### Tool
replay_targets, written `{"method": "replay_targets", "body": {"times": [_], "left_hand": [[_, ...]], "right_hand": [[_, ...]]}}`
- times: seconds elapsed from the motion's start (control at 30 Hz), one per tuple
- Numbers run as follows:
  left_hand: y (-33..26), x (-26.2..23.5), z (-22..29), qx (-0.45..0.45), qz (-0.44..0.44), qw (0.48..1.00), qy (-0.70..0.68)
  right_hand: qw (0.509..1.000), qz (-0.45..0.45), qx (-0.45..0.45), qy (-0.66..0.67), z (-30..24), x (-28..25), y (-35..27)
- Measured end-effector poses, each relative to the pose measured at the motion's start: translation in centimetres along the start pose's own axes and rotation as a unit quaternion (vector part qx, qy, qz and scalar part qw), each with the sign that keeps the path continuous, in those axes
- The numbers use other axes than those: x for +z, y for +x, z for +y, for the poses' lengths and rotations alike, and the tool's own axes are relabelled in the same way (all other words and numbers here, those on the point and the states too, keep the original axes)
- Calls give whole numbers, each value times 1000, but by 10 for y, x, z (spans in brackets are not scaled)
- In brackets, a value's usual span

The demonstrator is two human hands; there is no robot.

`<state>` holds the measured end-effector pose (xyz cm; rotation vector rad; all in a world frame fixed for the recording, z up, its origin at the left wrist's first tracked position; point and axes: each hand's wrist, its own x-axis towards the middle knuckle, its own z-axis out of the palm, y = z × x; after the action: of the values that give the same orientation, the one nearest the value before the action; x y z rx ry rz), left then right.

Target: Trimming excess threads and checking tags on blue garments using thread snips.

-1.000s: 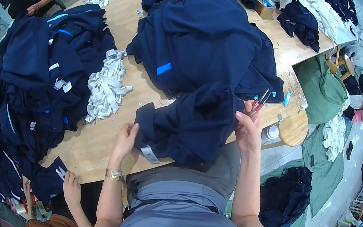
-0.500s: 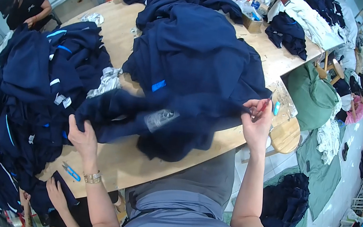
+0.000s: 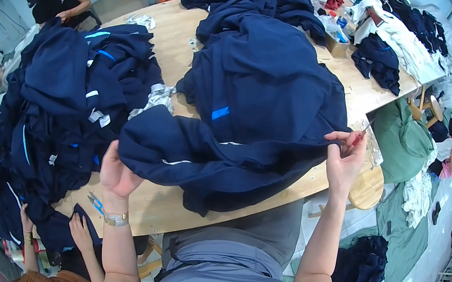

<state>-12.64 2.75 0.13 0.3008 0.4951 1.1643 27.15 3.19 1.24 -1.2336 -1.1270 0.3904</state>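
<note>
Cloth (image 3: 215,169), navy, opened out but not yet smooth, spans between my right fingers (image 3: 336,137), pinching its end and holding red snips (image 3: 358,140), and my left fingers (image 3: 111,152), half-hidden, their grip unclear.

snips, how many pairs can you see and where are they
2: a red-handled pair in the right hand, and a blue-handled pair on the table, lower left. Others may be hidden under the garments.
</note>
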Motion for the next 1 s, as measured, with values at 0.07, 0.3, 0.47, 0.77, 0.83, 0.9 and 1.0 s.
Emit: {"method": "replay_targets", "body": {"times": [0.07, 0.3, 0.47, 0.77, 0.83, 0.9, 1.0], "left_hand": [[-6, -11, -5, -2, -36, 997, 67], [-6, 15, -1, 272, 235, 579, 732], [-24, 62, 49, 521, 254, 381, 721], [27, 75, -61, 147, -168, 620, 752], [46, 71, -111, 154, -203, 651, 715], [61, 67, -129, 24, -194, 728, 656], [76, 46, -136, 44, -153, 792, 589]], "right_hand": [[1000, 8, -1, 14, -3, 1, -1], [995, 59, -69, 38, -18, -28, 8], [992, 75, -99, 35, -62, -35, 12], [911, -346, 218, 51, -6, 37, -23], [888, -393, 231, 63, 1, 42, -26], [896, -387, 208, 60, -2, 41, -23], [930, -312, 190, -35, 2, 28, -21]]}}
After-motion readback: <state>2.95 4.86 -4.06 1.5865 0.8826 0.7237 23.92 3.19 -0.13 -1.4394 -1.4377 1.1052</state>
